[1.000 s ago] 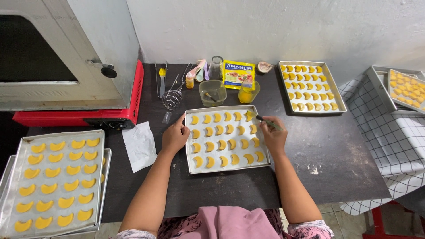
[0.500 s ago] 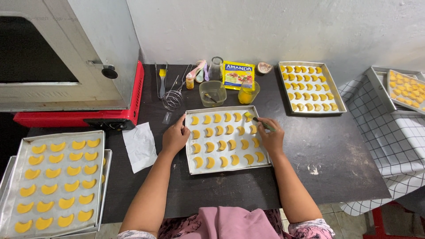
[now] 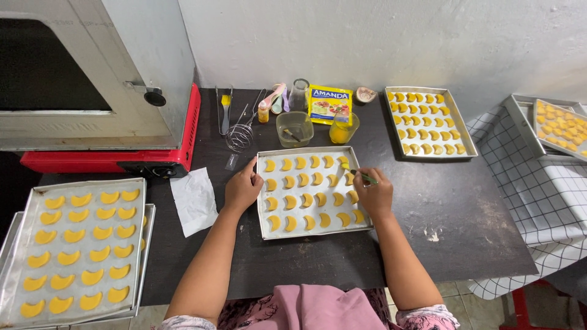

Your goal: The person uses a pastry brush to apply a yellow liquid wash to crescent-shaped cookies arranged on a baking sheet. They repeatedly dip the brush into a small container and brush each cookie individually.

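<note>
With the left hand [image 3: 243, 189] flat on the rectangular metal baking tray's [image 3: 262, 229] left rim, the right hand [image 3: 374, 195] grip pinches a thin green-handled brush [image 3: 362, 175], tip pointing up-left onto the top-right yellow crescent cookies [image 3: 345, 164].

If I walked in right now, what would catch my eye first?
Probably the rows of yellow crescent cookies on the middle tray, where the right hand holds a small brush and the left hand rests on the tray's edge. More filled trays sit left and right, beside a big oven.

The baking tray [image 3: 262, 201] is dull grey metal, and the table [image 3: 465, 214] is dark and matt. The crescent cookies [image 3: 306, 201] look smooth and yellow; the checked cloth [image 3: 538, 195] is soft fabric.
</note>
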